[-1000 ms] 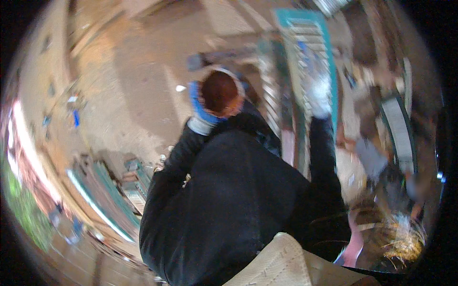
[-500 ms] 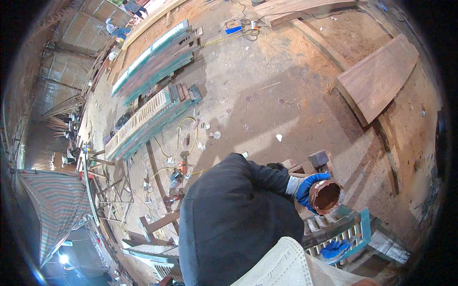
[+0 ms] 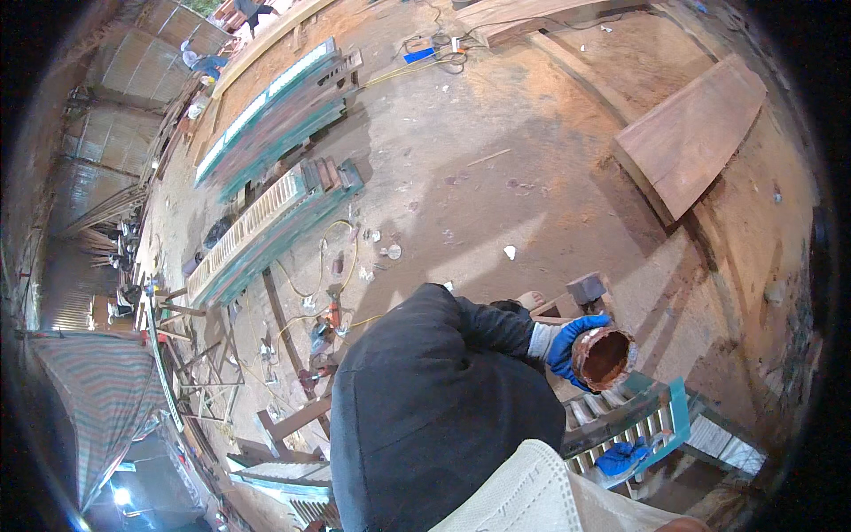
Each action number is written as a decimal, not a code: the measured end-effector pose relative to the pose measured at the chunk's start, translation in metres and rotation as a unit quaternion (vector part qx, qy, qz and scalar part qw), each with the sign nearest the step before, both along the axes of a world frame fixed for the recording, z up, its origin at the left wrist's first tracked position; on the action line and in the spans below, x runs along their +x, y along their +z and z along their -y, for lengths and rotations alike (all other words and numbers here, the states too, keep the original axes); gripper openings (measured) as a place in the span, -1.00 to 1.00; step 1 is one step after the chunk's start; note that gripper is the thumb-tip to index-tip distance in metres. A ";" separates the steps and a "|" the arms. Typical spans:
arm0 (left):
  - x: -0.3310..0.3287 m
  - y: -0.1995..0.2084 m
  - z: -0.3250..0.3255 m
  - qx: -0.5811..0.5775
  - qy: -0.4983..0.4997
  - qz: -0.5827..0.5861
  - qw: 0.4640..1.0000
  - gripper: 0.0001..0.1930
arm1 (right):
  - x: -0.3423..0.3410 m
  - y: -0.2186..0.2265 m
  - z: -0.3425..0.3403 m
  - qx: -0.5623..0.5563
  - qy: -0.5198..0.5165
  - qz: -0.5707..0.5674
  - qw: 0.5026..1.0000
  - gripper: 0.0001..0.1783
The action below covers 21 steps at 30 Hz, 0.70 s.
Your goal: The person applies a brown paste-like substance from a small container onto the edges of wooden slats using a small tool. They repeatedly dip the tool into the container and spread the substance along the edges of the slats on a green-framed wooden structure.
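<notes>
My left hand (image 3: 565, 355), in a blue glove, is wrapped round an open tin can (image 3: 604, 358). Its rim is crusted and reddish brown, and its mouth faces up toward me with a brown inside. Below and right of the can, my right hand (image 3: 620, 457), also blue-gloved, lies over a slatted wooden shutter panel (image 3: 677, 413) with blue-green edges. Its fingers look curled together; what they hold, if anything, cannot be made out. A small pale shape shows just beyond that hand. My dark left sleeve (image 3: 443, 399) and a white cloth (image 3: 514, 496) cover much of the lower middle.
Stacked slatted panels (image 3: 257, 235) and a longer stack (image 3: 275, 124) stand at the left. Yellow cable and a red power tool (image 3: 332, 313) lie on the dirt floor. A wide timber slab (image 3: 691, 137) is at right. Small wood blocks (image 3: 587, 288) sit beyond the can. People are far upper left.
The view has shifted slightly, so the floor items sit a little further left. The can has moved slightly up with my left hand. A pale shape now shows beside my right hand.
</notes>
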<state>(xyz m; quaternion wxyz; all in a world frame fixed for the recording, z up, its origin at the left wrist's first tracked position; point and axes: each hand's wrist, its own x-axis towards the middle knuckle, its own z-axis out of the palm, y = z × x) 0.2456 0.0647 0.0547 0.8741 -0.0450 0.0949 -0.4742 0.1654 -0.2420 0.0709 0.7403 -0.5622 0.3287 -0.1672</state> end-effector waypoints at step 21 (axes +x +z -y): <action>0.002 -0.007 0.000 -0.050 -0.013 0.029 0.998 -0.32 | -0.006 -0.007 -0.010 0.035 -0.022 -0.009 0.999 -0.49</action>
